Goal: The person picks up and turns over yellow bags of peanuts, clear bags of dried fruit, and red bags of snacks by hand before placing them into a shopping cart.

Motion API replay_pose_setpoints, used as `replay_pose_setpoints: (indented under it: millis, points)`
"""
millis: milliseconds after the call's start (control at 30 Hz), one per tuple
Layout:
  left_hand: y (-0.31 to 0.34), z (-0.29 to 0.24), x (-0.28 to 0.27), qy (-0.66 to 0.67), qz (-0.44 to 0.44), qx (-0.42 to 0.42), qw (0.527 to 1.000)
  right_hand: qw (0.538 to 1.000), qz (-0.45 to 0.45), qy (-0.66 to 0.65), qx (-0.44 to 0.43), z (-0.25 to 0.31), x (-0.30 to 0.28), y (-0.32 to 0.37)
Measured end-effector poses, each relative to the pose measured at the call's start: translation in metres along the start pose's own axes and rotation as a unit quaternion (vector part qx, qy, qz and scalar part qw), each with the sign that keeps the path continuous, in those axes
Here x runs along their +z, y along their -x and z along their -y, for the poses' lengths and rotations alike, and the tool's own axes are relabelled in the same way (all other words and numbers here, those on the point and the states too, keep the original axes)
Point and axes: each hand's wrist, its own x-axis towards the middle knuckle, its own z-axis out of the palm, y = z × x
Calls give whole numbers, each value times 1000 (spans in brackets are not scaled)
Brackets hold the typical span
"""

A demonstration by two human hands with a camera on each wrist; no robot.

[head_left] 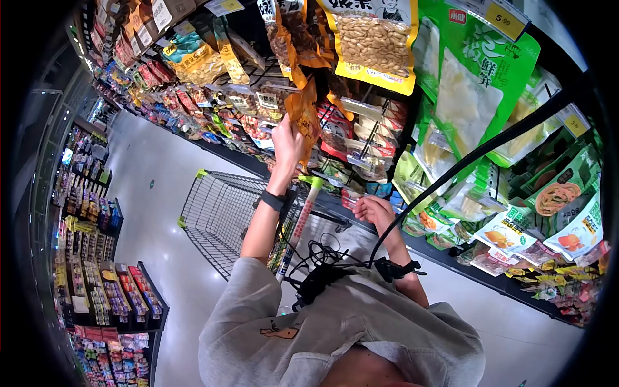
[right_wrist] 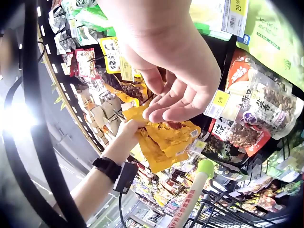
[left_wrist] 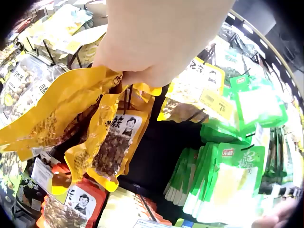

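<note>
My left hand [head_left: 287, 143] grips the top edge of a yellow-orange snack bag [head_left: 304, 119] in front of the shelf rack. In the left wrist view this bag [left_wrist: 61, 107] is swung out sideways. Right beside it hangs another yellow bag [left_wrist: 114, 147] with a window onto dark pieces, near the fingers and a hook. The gripping fingertips are partly hidden there. My right hand [head_left: 375, 213] hovers lower at the right with loosely curled fingers and nothing in them. The right wrist view shows this hand [right_wrist: 175, 85] overlapping the yellow bag [right_wrist: 166, 142] beyond it.
A wire shopping cart [head_left: 222, 216] with a white handle [head_left: 300, 226] stands between my body and the rack. Green bags [head_left: 467, 90] and a yellow peanut bag [head_left: 374, 45] hang on hooks. A black cable [head_left: 477, 151] crosses the head view. Another shelf [head_left: 97, 284] stands across the aisle.
</note>
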Motion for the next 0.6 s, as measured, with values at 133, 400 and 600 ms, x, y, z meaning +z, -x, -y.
replay_pose_setpoints:
  millis: [133, 400, 600]
  points:
    - [3, -11, -25, -8, 10, -33, 999, 1000, 15, -2, -6, -4, 5, -2]
    - [29, 6, -78, 203, 87, -280, 934, 1000, 25, -6, 8, -7, 8, -3]
    - [73, 46, -106, 464, 110, -375, 795, 998, -11, 17, -52, -8, 29, 0]
